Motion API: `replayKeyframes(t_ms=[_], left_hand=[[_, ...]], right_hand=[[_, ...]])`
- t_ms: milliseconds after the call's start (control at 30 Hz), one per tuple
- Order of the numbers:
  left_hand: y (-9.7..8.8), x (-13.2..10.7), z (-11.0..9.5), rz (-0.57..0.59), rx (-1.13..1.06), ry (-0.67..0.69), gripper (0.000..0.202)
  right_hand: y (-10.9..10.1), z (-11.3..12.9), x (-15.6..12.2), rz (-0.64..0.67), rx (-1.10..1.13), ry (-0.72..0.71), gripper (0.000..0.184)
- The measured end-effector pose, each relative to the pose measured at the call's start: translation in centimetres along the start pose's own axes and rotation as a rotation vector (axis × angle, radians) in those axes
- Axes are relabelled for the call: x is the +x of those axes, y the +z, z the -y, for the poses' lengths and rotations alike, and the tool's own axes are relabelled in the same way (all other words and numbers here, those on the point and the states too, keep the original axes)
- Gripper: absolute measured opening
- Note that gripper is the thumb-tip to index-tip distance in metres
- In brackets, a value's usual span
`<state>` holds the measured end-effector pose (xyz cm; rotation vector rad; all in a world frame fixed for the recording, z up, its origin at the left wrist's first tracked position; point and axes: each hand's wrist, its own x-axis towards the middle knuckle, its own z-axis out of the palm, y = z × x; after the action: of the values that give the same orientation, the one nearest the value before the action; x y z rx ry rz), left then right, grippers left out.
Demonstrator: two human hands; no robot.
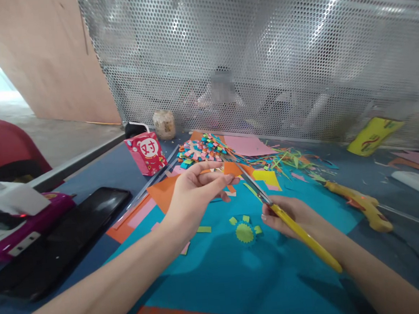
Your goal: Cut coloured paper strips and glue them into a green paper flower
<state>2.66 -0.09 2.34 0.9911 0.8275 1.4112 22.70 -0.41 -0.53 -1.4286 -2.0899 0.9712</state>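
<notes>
My left hand point(204, 183) pinches a small piece of orange paper point(232, 169) between thumb and fingers. In my right hand point(288, 216) is a pair of scissors point(289, 223) with yellow handles, its metal blades pointing up and left to the orange paper's right edge. Whether the blades touch the paper, I cannot tell. Below the hands, on a large blue sheet point(221, 275), lies a green scalloped paper disc point(244, 233) with several small green squares point(246, 218) around its upper edge. A green paper strip point(203, 229) rests left of the disc.
Behind the hands lie a heap of small coloured paper bits point(205, 147) and thin green shreds point(290, 160). A yellow glue gun point(359, 204) is at right, a red box point(145, 153) and black phone point(68, 238) at left. A perforated metal panel point(277, 52) stands across the back.
</notes>
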Motion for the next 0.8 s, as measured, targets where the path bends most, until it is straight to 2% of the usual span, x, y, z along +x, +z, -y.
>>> replayKeyframes(t_ms=[267, 400, 567, 700, 800], left_hand=[[0.0, 0.0, -0.1, 0.012, 0.019, -0.008, 0.027], [-0.1, 0.1, -0.1, 0.009, 0.033, -0.021, 0.027], [-0.1, 0.0, -0.2, -0.006, 0.038, -0.031, 0.029], [-0.4, 0.2, -0.3, 0.021, 0.061, -0.030, 0.029], [-0.7, 0.4, -0.3, 0.040, 0.081, -0.022, 0.030]], right_hand=[[-0.1, -0.8, 0.5, 0.002, -0.075, -0.013, 0.018], [-0.1, -1.1, 0.5, 0.004, -0.087, 0.003, 0.022], [-0.1, 0.3, -0.1, -0.008, -0.078, 0.073, 0.030], [-0.3, 1.7, -0.6, 0.013, -0.025, 0.108, 0.029], [-0.4, 1.9, -0.8, 0.020, 0.006, 0.123, 0.029]])
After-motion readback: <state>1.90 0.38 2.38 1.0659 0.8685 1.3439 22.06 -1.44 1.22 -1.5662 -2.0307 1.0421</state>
